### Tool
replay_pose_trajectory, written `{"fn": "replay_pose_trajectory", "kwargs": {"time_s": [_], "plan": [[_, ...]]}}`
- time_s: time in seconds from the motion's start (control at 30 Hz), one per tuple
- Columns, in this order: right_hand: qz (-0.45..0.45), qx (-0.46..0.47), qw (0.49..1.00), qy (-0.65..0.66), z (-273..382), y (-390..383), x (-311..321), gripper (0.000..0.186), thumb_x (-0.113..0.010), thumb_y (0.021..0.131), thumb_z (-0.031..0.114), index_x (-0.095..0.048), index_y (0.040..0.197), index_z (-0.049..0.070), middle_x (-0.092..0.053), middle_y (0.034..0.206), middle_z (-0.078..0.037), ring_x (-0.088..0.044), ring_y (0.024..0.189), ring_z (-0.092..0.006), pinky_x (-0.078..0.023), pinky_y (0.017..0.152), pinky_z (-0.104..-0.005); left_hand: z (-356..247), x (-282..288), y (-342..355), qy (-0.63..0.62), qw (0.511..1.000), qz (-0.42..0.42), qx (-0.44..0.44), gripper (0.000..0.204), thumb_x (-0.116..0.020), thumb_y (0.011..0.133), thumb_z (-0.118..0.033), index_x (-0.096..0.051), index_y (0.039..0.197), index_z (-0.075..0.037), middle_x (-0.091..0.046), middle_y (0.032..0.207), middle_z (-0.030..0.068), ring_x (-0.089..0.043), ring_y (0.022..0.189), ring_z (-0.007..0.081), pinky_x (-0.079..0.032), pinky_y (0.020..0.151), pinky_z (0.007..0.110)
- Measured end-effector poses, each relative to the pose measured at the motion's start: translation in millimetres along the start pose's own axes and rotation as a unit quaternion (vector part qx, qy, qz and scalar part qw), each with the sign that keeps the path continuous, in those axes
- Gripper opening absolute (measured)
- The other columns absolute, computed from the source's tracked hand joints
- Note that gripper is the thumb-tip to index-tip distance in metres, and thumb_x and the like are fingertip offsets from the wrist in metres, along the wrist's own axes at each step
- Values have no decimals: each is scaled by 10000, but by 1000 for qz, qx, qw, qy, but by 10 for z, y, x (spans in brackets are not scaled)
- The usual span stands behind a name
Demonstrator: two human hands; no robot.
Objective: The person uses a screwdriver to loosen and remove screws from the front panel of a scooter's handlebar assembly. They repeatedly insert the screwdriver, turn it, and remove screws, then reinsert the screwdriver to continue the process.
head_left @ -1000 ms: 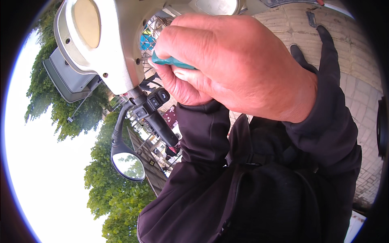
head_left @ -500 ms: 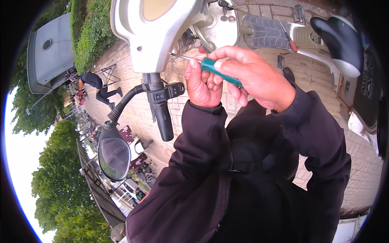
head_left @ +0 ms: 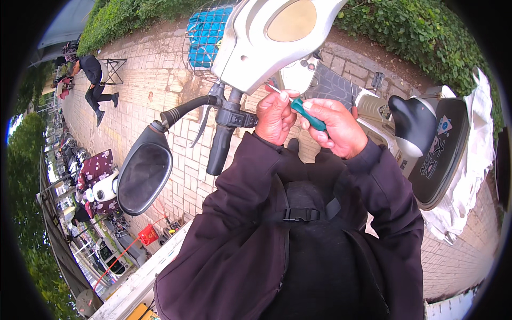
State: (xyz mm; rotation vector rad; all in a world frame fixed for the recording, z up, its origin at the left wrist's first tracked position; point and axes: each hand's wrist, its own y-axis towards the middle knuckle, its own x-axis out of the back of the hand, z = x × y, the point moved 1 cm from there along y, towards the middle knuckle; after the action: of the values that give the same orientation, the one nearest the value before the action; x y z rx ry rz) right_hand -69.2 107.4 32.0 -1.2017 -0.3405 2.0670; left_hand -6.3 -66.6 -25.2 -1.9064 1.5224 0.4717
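Observation:
My right hand point(head_left: 333, 128) grips the green handle point(head_left: 312, 117) of a screwdriver. My left hand point(head_left: 274, 114) has its fingertips pinched on the metal shaft. The screwdriver's tip points up-left at the lower rear part of the white scooter headlight housing point(head_left: 245, 64); whether it touches is hard to tell. Just left of my left hand are the black handlebar grip point(head_left: 218, 152), its switch pod point(head_left: 234, 120), a brake lever point(head_left: 198, 130) and an oval mirror point(head_left: 144, 176).
A black saddle point(head_left: 402, 120), footboard point(head_left: 333, 80) and red-handled screwdriver point(head_left: 354, 112) lie rightward. Beyond are a wire basket point(head_left: 205, 40) with blue material, hedges point(head_left: 405, 26) and a person in dark clothes point(head_left: 93, 85) by a folding frame. A red basket point(head_left: 148, 234) sits lower left.
The view has tilted and widened, bringing the pavement, basket and hedge into sight. Both hands now appear smaller and clear of the housing's front, still holding the green screwdriver.

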Motion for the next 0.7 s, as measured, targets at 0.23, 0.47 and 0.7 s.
{"fn": "replay_pose_trajectory", "kwargs": {"time_s": [0.23,0.47,0.7], "plan": [[13,-25,1000,8,89,4,-35,268,-553,1079,234,-623,1002,-13,-623,817,-61,-450,474,-43,-311,372,-196,-139,223,158,21,993,94,63,345,-628,1055,-311,-699,1145,14,-451,606,-24,-339,470,58,-297,448,229],[-25,-16,999,24,70,-16,-93,243,-571,1070,217,-633,1107,-15,-653,824,-82,-455,447,-53,-321,362,-200,-274,312,270,-14,967,181,178,377,-656,1043,-328,-693,1232,-4,-581,732,-17,-354,500,24,-254,431,203],[-42,-5,999,32,-29,31,-61,247,-601,1058,231,-630,1133,-3,-664,826,-101,-489,476,-72,-354,386,-203,-336,316,179,-76,975,120,173,303,-711,1006,-216,-692,1208,10,-555,678,-14,-407,494,48,-296,424,212]]}}
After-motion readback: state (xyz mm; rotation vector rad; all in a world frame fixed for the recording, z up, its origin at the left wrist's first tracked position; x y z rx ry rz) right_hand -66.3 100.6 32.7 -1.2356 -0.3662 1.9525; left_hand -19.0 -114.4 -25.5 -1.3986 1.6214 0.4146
